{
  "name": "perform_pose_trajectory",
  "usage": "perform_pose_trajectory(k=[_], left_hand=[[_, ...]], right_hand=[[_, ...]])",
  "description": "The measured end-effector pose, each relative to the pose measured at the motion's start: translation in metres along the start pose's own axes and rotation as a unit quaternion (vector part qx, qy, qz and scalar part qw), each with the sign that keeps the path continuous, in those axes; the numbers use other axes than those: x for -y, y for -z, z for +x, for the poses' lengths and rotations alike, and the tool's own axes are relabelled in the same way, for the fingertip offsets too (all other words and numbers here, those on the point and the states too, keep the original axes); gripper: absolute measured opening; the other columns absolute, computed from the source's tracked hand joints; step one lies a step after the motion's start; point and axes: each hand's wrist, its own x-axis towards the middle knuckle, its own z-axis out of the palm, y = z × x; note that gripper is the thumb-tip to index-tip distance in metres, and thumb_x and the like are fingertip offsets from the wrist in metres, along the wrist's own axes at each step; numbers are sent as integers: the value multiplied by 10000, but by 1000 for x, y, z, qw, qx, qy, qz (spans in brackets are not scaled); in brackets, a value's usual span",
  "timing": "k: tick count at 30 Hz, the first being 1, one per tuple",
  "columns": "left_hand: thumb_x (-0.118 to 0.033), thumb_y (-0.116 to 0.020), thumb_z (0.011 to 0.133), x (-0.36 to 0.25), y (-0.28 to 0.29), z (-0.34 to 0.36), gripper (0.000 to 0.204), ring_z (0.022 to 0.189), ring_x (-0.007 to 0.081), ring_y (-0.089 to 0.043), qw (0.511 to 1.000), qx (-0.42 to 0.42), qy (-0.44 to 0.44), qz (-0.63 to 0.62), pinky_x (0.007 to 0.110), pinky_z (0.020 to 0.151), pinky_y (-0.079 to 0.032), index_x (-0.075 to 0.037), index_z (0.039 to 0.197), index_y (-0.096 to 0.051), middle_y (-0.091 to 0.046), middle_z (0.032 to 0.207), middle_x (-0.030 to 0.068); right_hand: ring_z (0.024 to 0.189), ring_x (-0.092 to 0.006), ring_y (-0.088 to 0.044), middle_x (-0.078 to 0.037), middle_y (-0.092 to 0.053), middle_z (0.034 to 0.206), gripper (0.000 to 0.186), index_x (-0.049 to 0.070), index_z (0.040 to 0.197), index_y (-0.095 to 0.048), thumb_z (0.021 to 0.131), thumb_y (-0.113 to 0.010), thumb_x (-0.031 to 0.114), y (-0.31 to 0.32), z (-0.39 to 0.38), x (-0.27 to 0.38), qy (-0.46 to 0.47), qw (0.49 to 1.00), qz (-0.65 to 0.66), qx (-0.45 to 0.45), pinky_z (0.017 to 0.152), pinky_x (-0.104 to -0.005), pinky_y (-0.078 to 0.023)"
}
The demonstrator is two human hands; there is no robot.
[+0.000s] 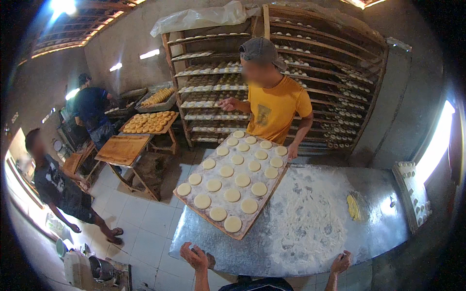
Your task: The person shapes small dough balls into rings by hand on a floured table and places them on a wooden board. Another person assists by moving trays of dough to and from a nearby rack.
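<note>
My left hand (pixel 195 256) is raised by the table's near left edge, its fingers bent and apart, holding nothing. Over the near edge on the other side, my right hand (pixel 341 262) has its fingers curled in, with nothing visible in them. Between and beyond them stands a metal-topped table (pixel 378 233), its middle covered with white flour (pixel 306 213). A wooden board (pixel 225 189) bearing several rows of flat round dough pieces (pixel 231 195) lies at a slant over the table's far left part. A co-worker in a yellow shirt (pixel 276 111) touches the board's far right edge with one hand.
A yellow lump (pixel 355 207) lies right of the flour. A tray of small pieces (pixel 412 194) stands at the right end. Behind are tall racks (pixel 323 82) filled with dough trays. Leftward are a wooden table (pixel 124 149), baked buns (pixel 148 122) and two other people.
</note>
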Motion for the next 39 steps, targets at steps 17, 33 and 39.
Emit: perform_pose_trajectory(k=[17, 33, 39], left_hand=[[-135, -543, 898, -6, 4, 4, 217, 1049, 386, -512, 1000, -9, -10, -11, 517, 965, -359, 13, 1056, -533, -554, 1065, 196], [-70, -574, 865, -8, 5, 4, 207, 1131, 387, -483, 999, 28, 9, -22, 540, 1003, -332, 5, 1051, -523, -560, 1105, 213], [-60, -566, 859, -5, 2, 1, 197, 1117, 386, -487, 999, 18, 11, -24, 540, 999, -332, 8, 1037, -518, -557, 1092, 211]], right_hand=[[802, -293, -613, -136, -629, 850, 177, 33, 954, -622, 791, -617, -37, 11, 0, 17, -54, 998, 7, 11, 742, -425, -460], [804, -338, -611, -144, -630, 877, 168, 28, 936, -611, 781, -629, -33, 7, 0, 14, -27, 1000, 9, 7, 733, -436, -464], [793, -335, -606, -141, -616, 858, 164, 28, 930, -614, 777, -629, -30, 13, 0, 21, -29, 999, 22, 5, 725, -438, -462]])
